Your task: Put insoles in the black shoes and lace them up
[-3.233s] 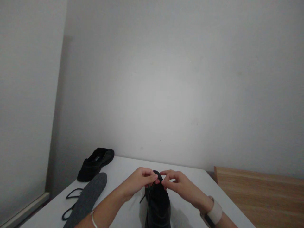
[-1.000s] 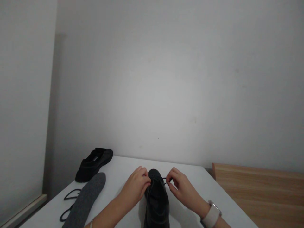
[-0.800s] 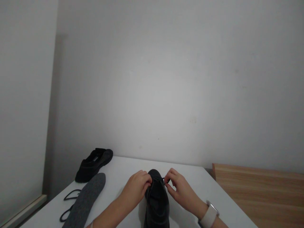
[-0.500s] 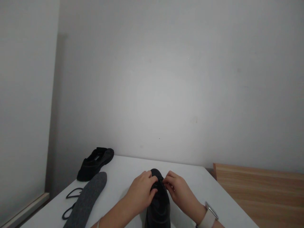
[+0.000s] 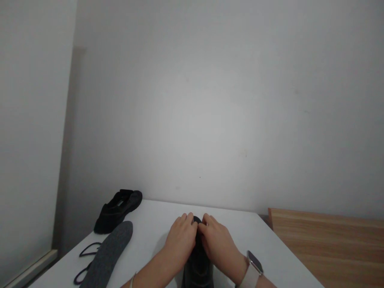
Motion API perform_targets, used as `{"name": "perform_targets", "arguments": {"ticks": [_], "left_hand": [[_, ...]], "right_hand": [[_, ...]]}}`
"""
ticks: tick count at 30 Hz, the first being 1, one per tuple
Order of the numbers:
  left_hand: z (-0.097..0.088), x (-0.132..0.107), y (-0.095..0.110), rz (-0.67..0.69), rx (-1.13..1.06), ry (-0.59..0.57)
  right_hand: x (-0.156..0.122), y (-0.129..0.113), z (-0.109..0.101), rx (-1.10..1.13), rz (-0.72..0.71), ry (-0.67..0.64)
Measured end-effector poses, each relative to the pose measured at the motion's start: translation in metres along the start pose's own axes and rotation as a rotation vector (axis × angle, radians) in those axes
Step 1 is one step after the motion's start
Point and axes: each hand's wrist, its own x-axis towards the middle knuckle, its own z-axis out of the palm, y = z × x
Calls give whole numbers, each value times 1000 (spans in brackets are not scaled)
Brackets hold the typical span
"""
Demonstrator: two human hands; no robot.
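Observation:
A black shoe [image 5: 198, 267] lies on the white table in front of me, its toe pointing away. My left hand [image 5: 183, 236] curls over the left side of its front part, fingers bent onto it. From the right, my right hand [image 5: 216, 242] closes round the same part, and its fingertips almost meet those of the left. The hands cover the lacing area, so any lace between the fingers is hidden. A grey felt insole [image 5: 110, 252] rests to the left of my left arm.
Another black shoe [image 5: 115, 212] stands at the table's far left edge. A black shoelace [image 5: 90, 249] lies in loops, partly beneath the insole. The white table [image 5: 240, 224] reaches the wall. A wood-grain board [image 5: 324, 244] is beyond the table's right edge.
My right hand has moved left and over the shoe's front, closing the gap to my left hand. The left hand has turned slightly, its thumb now out of sight. The view has shifted slightly.

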Motion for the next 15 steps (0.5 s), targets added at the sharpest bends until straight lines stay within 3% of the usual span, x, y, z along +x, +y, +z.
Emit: {"name": "perform_targets", "arguments": {"ticks": [3, 8, 12, 15], "left_hand": [[-3, 1, -5, -10, -161, 115], [-9, 9, -16, -7, -668, 367], [0, 17, -21, -47, -1076, 313], [11, 22, -20, -58, -1170, 264]], "right_hand": [[7, 4, 2, 240, 33, 137], [19, 8, -7, 763, 183, 305], [24, 8, -6, 977, 189, 344], [24, 8, -1, 1044, 175, 316]]}}
